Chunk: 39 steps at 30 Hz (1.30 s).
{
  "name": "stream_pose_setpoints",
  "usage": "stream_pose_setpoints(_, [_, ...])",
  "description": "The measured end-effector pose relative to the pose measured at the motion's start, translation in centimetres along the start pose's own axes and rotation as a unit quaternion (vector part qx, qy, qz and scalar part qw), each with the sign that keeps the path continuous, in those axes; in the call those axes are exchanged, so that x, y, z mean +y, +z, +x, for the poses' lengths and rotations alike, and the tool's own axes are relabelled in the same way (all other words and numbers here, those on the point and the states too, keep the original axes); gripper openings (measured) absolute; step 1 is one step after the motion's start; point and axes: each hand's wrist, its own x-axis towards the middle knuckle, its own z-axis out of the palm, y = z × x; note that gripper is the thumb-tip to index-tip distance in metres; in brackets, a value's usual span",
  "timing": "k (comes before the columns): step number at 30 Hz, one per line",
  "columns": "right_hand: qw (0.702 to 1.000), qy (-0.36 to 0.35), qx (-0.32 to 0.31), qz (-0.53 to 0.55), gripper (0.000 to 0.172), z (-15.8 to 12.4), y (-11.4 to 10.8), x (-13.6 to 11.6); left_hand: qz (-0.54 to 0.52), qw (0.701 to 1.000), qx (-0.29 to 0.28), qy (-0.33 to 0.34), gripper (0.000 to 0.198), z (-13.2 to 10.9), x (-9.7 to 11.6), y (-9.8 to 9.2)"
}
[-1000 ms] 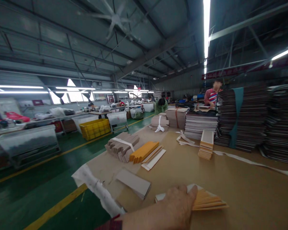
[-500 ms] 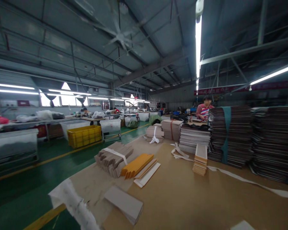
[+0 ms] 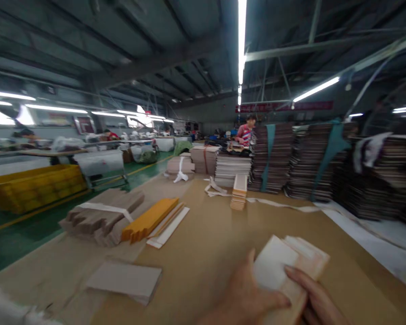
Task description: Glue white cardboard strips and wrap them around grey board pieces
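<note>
At the lower right, my left hand (image 3: 246, 293) and my right hand (image 3: 316, 293) both grip a small stack of white cut pieces (image 3: 275, 262). The pieces are flat and rectangular with tan edges, fanned into at least two overlapping parts. My left thumb presses across the stack's near face, and my right fingers close on its right side. Motion blurs the left hand and part of the stack. To the left, on the tan table surface (image 3: 196, 253), lies a low pile of grey rectangular pieces (image 3: 126, 280).
Beyond it are a notched grey-brown bundle (image 3: 104, 212) tied with white strip, yellow pieces (image 3: 150, 219) and white strips (image 3: 169, 228). A white-topped pile (image 3: 239, 192) stands mid-table. Tall dark stacks (image 3: 274, 158) line the back right, with a person (image 3: 246, 132) behind. A yellow crate (image 3: 37, 185) sits left.
The view has swung right and closer to the table. Both hands have come into sight holding the white stack; half a second ago neither hand showed.
</note>
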Motion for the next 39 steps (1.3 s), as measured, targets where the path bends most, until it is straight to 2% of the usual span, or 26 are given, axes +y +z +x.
stream_pose_setpoints(1, [0.996, 0.033, -0.031, 0.072, 0.049, -0.1, 0.0, 0.1, -0.004, 0.999, -0.031, 0.027, 0.09, -0.5, 0.0, -0.7])
stream_pose_setpoints(3, [0.986, 0.056, -0.065, 0.146, 0.049, -0.2, 0.2, 0.2, -0.031, 0.996, -0.07, 0.049, 0.072, -0.7, -0.3, -1.9])
stream_pose_setpoints(6, [0.981, 0.063, -0.069, 0.169, 0.047, -0.3, 0.3, 0.0, -0.084, 0.988, -0.124, 0.036, 0.074, -0.2, -0.9, -2.6])
stream_pose_setpoints(10, [0.981, 0.071, -0.067, 0.17, 0.046, -0.5, 0.4, -0.3, -0.177, 0.971, -0.161, -0.028, 0.076, -0.1, -1.2, -2.1])
stream_pose_setpoints(13, [0.981, 0.074, -0.058, 0.17, 0.051, -0.7, 0.9, -0.5, -0.275, 0.943, -0.175, -0.062, 0.078, -0.3, -0.8, -1.5])
stream_pose_setpoints(16, [0.985, 0.043, -0.035, 0.161, 0.055, -0.8, 1.7, -0.9, -0.35, 0.913, -0.195, -0.075, 0.076, -0.3, -0.4, -0.8])
stream_pose_setpoints(18, [0.983, 0.01, -0.047, 0.175, 0.054, -0.9, 1.9, -1.3, -0.395, 0.896, -0.192, -0.072, 0.072, -0.1, -0.3, -0.6])
stream_pose_setpoints(22, [0.972, -0.049, -0.097, 0.208, 0.042, -1.2, 1.3, -2.2, -0.474, 0.867, -0.14, -0.062, 0.066, 0.5, -0.7, -0.7])
stream_pose_setpoints(29, [0.967, -0.014, -0.163, 0.196, 0.032, -1.3, 0.6, -1.8, -0.48, 0.865, -0.138, -0.057, 0.058, 0.4, -1.1, -1.1])
stream_pose_setpoints(35, [0.975, -0.022, -0.132, 0.177, 0.034, -1.4, 0.6, -1.8, -0.503, 0.848, -0.163, -0.048, 0.058, -0.1, -0.9, -1.1])
stream_pose_setpoints(39, [0.987, -0.047, -0.079, 0.132, 0.036, -1.2, 1.3, -2.0, -0.507, 0.85, -0.139, -0.045, 0.057, 0.2, -1.0, -1.0])
